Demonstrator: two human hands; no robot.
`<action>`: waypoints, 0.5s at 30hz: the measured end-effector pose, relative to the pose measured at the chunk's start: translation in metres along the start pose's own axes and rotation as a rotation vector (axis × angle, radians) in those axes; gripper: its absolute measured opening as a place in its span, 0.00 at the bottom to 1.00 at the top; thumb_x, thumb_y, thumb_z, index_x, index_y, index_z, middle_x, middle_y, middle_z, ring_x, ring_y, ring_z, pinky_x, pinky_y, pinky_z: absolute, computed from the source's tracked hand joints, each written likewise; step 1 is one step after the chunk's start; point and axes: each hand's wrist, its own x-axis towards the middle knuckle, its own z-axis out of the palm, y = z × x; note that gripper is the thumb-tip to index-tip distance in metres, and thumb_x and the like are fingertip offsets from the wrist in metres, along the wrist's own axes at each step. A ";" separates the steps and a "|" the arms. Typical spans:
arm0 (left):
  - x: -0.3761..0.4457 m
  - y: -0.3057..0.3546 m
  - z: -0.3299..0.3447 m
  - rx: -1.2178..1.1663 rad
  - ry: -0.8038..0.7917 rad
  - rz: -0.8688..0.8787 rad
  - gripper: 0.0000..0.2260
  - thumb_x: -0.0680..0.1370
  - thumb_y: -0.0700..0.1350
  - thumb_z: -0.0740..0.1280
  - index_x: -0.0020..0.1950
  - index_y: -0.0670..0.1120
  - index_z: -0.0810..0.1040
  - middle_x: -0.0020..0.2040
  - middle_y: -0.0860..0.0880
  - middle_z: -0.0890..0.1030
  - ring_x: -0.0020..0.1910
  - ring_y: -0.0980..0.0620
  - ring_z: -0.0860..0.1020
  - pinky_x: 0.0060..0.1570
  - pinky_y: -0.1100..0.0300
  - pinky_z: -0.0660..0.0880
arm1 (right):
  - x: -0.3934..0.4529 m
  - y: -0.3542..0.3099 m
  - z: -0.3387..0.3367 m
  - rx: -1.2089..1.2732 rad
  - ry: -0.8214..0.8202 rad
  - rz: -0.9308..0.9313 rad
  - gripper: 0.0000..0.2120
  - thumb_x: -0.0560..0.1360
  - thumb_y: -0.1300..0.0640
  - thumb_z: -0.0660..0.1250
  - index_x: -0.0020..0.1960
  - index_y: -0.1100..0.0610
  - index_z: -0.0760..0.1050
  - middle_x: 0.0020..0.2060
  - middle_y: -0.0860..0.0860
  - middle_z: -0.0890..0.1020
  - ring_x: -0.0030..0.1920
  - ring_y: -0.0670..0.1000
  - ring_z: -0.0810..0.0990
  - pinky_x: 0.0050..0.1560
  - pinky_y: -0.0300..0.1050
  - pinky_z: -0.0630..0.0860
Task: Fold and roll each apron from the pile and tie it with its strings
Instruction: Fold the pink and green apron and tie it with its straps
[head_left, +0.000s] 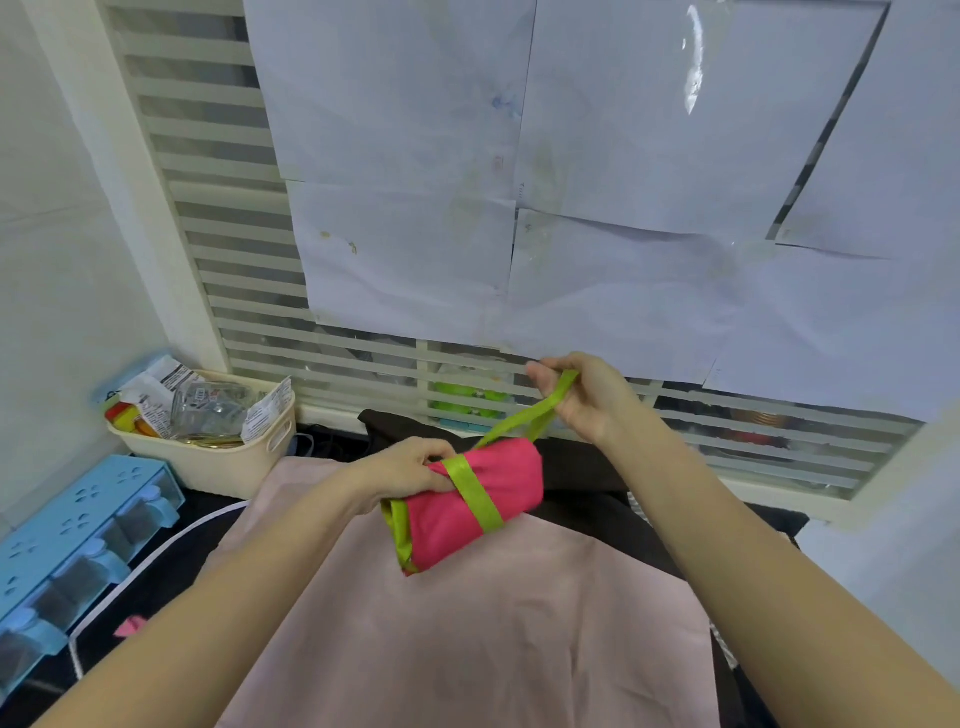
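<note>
Over pink cloth (467, 623), the soft, light pink apron roll (467, 512) needs the left hand (410, 467) pinching its wrapped end while the right hand (587, 397) grips the limp green string (524, 418) taut.

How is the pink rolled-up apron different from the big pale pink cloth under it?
The rolled apron is bright pink with green trim; the pale pink cloth is a soft, light pink with no trim showing.
The rolled apron is a tight bundle with a green string wrapped round it; the pale pink cloth lies spread out flat.
The left hand holds the rolled apron up, and the right hand pulls its string; nobody holds the pale pink cloth.
Both are pink fabric.
</note>
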 end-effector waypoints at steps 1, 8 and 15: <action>0.002 -0.002 -0.002 -0.114 0.083 -0.017 0.05 0.77 0.38 0.66 0.47 0.48 0.76 0.47 0.48 0.79 0.45 0.53 0.77 0.41 0.66 0.74 | 0.001 0.000 0.000 -0.006 0.013 -0.018 0.08 0.79 0.70 0.53 0.46 0.69 0.69 0.38 0.65 0.76 0.22 0.51 0.80 0.25 0.36 0.76; -0.003 -0.013 -0.014 -0.700 0.225 0.057 0.09 0.77 0.35 0.64 0.53 0.47 0.76 0.48 0.46 0.81 0.45 0.52 0.80 0.48 0.60 0.76 | 0.001 0.031 -0.038 -0.243 0.072 0.205 0.09 0.79 0.71 0.51 0.46 0.63 0.68 0.32 0.60 0.79 0.14 0.41 0.65 0.13 0.30 0.56; -0.001 -0.005 -0.011 -1.019 0.238 0.180 0.12 0.79 0.36 0.59 0.55 0.49 0.77 0.46 0.49 0.84 0.42 0.54 0.83 0.42 0.61 0.80 | -0.009 0.052 -0.052 -0.191 -0.142 0.326 0.06 0.79 0.63 0.59 0.46 0.62 0.73 0.23 0.49 0.71 0.15 0.42 0.61 0.14 0.30 0.52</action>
